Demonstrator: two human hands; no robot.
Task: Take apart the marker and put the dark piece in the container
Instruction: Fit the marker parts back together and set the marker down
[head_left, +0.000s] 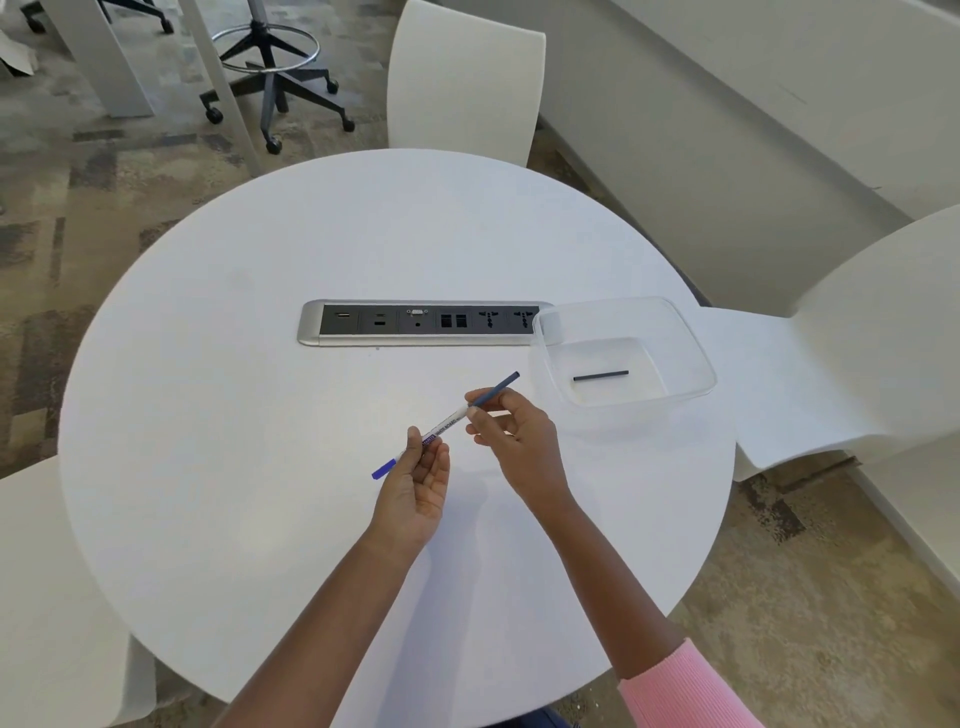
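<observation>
The container (696, 358) sits on the surface (260, 415) just right of the right grip (506, 423), one dark stick already inside. Marker (441, 426) looks light, stiff and slick: left grip (418, 475) is pinched on the white barrel, right pinched on the dark piece (497, 388), so I'd grab near the joint.

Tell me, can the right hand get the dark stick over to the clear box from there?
Probably yes: the right hand holds the dark piece, and the open-topped container sits just beyond it with nothing between.
</observation>
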